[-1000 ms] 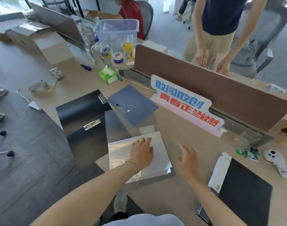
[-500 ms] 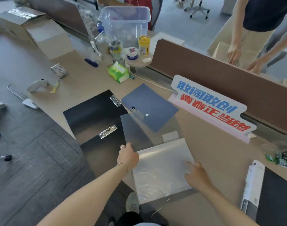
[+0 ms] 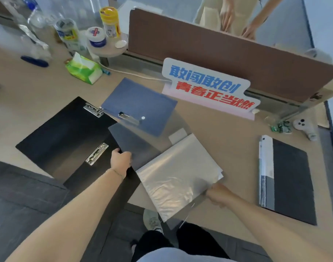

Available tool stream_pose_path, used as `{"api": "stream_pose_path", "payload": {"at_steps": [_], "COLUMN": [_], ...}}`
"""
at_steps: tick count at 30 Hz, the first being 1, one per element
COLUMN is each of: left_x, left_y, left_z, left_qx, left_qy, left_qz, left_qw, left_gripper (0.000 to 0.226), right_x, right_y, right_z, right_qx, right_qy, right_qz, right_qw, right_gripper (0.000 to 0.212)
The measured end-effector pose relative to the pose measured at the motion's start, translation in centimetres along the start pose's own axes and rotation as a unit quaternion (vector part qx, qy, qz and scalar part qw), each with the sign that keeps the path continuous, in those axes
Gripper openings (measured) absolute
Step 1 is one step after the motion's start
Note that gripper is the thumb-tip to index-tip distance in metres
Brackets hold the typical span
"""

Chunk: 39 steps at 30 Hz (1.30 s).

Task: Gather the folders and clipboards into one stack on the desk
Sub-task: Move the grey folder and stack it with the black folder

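1. Black flat clipboards with silver metal clips: two, left of centre, overlapping; one (image 3: 63,127), one (image 3: 97,178).
2. Blue flat clipboard with a metal clip (image 3: 141,104): one, centre.
3. Translucent grey plastic folder (image 3: 135,144): one, centre.
4. Clear plastic sleeve folder holding white sheets (image 3: 178,174): one, lower centre.
5. Black folder with a white and grey spine (image 3: 288,178): one, right.
6. Bare hands at the folders: two; left hand (image 3: 121,160), right hand (image 3: 216,194).
7. Green tissue pack (image 3: 84,69): one, upper left.
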<state>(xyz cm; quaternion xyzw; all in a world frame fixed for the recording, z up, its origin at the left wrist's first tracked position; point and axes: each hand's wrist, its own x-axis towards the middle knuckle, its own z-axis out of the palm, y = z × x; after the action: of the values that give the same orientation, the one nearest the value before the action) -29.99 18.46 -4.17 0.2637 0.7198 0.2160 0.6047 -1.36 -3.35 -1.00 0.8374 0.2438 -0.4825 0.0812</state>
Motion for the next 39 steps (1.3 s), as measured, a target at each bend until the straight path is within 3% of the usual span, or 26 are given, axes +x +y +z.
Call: {"api": "stream_pose_path", "payload": {"at_steps": [4,9,12,15,18,22,25,27,29,35,39], "left_x": [-1.7,-4.7,-6.0,-7.7,-9.5,-10.7,-10.5,-10.5,-10.7,-10.2,-10.5], "left_y": [-0.2,-0.4,-2.1,-4.3,-6.0,-8.0,-9.1,-9.6,-9.7,-10.0,-9.8], "left_z": [-0.4,-1.5,-1.7,-1.6,-1.0,0.5,1.4,1.6,1.9,3.5,4.7], "left_qx": [-0.026,-0.022,0.059,0.176,0.281,0.428,0.487,0.483,0.488,0.547,0.605], "left_qy": [-0.035,-0.066,-0.051,-0.040,-0.023,-0.032,-0.068,-0.096,-0.109,-0.130,-0.130], "left_qz": [0.014,0.086,0.143,0.235,0.301,0.313,0.335,0.349,0.339,0.306,0.284], "left_qw": [0.999,0.994,0.987,0.955,0.911,0.847,0.804,0.797,0.797,0.769,0.733], "left_gripper": [0.039,0.017,0.018,0.029,0.036,0.013,0.036,0.064,0.076,0.071,0.069], "right_x": [-0.2,0.8,2.3,1.7,1.4,1.9,1.1,1.3,2.3,2.1,2.2], "right_y": [0.0,-1.0,-0.9,-1.4,-1.0,1.1,2.4,3.5,4.7,5.9,6.4], "right_z": [0.7,-0.4,-1.2,-2.1,-2.7,-3.2,-3.7,-3.7,-3.7,-3.9,-3.1], "right_qx": [0.165,0.259,0.267,0.316,0.370,0.404,0.437,0.438,0.443,0.468,0.267], "right_qy": [0.009,0.096,0.120,0.126,0.083,0.063,0.036,0.026,0.018,0.011,0.055], "right_qz": [0.041,0.021,-0.013,-0.045,-0.052,-0.054,-0.039,-0.029,-0.025,-0.039,-0.164], "right_qw": [0.985,0.961,0.956,0.939,0.924,0.911,0.898,0.898,0.896,0.883,0.948], "right_gripper": [0.012,0.012,0.005,0.014,0.023,0.028,0.026,0.028,0.029,0.022,0.055]}}
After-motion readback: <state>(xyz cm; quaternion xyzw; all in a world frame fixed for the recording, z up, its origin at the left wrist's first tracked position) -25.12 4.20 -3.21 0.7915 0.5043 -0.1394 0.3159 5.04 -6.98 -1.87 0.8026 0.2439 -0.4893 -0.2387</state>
